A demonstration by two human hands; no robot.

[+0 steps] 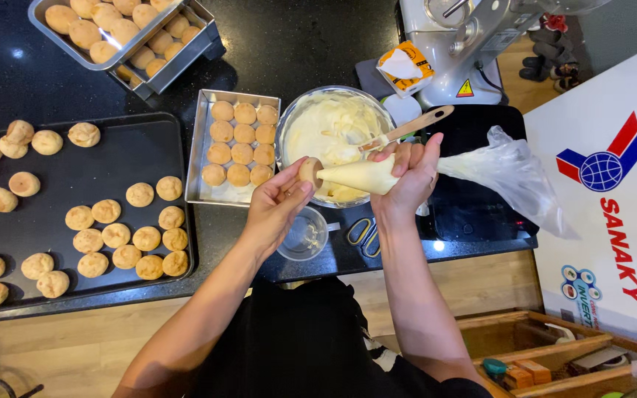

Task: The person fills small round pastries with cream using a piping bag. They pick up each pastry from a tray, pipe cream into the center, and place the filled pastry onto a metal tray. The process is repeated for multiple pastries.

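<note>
My left hand (278,203) holds a small round puff pastry (308,172) up in front of me. The tip of a clear piping bag (363,175) full of pale cream is pressed into the puff. My right hand (409,175) squeezes the bag near its middle, and the loose plastic end (514,177) trails off to the right. Both hands hover over the front rim of a metal bowl (283,133) of cream, where a spatula with a wooden handle (416,125) rests.
A small steel tray (197,158) with several puffs sits left of the bowl. A large black tray (112,158) holds several more puffs. Two stacked steel pans (186,48) with puffs stand at the back. Also here: a small glass cup (305,236), scissors (365,234), a stand mixer (466,44), a white chest freezer (613,206).
</note>
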